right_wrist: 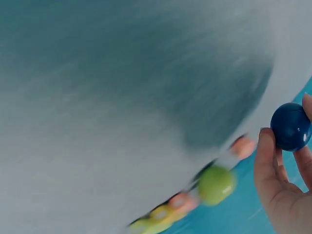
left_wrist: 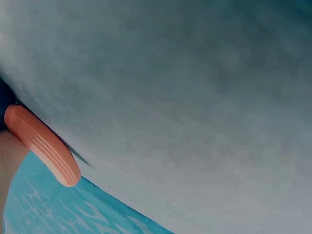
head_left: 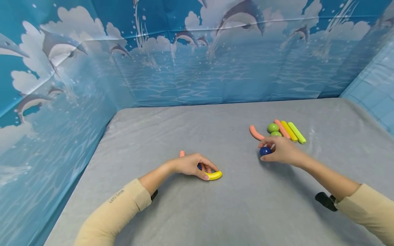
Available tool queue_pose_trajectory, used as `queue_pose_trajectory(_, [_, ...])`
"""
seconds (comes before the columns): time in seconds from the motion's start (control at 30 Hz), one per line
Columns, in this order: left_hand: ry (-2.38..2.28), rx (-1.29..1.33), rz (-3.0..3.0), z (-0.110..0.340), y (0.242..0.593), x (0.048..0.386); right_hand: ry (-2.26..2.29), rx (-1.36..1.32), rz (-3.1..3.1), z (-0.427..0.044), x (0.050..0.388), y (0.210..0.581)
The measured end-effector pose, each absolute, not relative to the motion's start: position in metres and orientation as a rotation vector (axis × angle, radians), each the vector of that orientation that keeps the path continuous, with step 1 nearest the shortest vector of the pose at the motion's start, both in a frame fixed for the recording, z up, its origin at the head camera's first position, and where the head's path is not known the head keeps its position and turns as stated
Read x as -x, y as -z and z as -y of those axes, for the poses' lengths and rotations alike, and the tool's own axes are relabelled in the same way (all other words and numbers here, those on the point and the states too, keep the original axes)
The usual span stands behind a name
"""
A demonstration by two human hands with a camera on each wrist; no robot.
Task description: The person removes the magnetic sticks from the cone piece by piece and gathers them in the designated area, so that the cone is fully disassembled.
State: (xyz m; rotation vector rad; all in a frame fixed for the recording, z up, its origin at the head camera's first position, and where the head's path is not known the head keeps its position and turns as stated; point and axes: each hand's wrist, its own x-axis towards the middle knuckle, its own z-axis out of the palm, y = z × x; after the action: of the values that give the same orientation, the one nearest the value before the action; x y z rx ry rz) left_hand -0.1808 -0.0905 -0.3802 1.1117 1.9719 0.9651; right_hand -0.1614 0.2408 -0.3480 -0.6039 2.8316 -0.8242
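In the head view, my left hand (head_left: 192, 165) is low at the centre of the grey cloth, its thumb and fingers pinching a yellow curved piece (head_left: 214, 176). Partly hidden under that hand is a dark blue ball (head_left: 199, 166). An orange-pink curved piece (left_wrist: 44, 146) pokes out behind it, seen more fully in the left wrist view. On the right, my right hand (head_left: 284, 150) grips a shiny dark blue ball (head_left: 265, 151) between thumb and fingertips, raised off the cloth in the right wrist view.
Beyond the right hand lie a salmon curved piece (head_left: 256, 132), two green balls (head_left: 273, 127), and salmon (head_left: 281, 128), yellow (head_left: 289, 131) and lime (head_left: 297, 132) sticks side by side. A dolphin-print curtain (head_left: 200, 75) borders the grey surface (head_left: 160, 126).
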Motion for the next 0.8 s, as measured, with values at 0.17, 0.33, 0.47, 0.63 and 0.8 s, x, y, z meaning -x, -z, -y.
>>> queue_pose_trajectory(0.17, [-0.963,-1.126,-1.971,0.089,0.381,0.182,0.716,0.494,-2.897,-0.271,0.164,0.352])
queue_pose_trajectory(0.33, [-0.96,-1.117,-1.975,0.088,0.383,0.182,0.753,0.409,-2.885,-0.288,0.167,0.356])
queue_pose_trajectory(0.47, [-0.97,-1.111,-1.968,0.088,0.382,0.182,0.77,0.387,-2.899,-0.298,0.17,0.358])
queue_pose_trajectory(0.63, [-0.97,-1.109,-1.969,0.088,0.382,0.182,0.763,0.321,-2.912,-0.301,0.172,0.36])
queue_pose_trajectory(0.8, [-0.96,-1.105,-1.973,0.089,0.382,0.182,0.742,0.276,-2.916,-0.297,0.175,0.362])
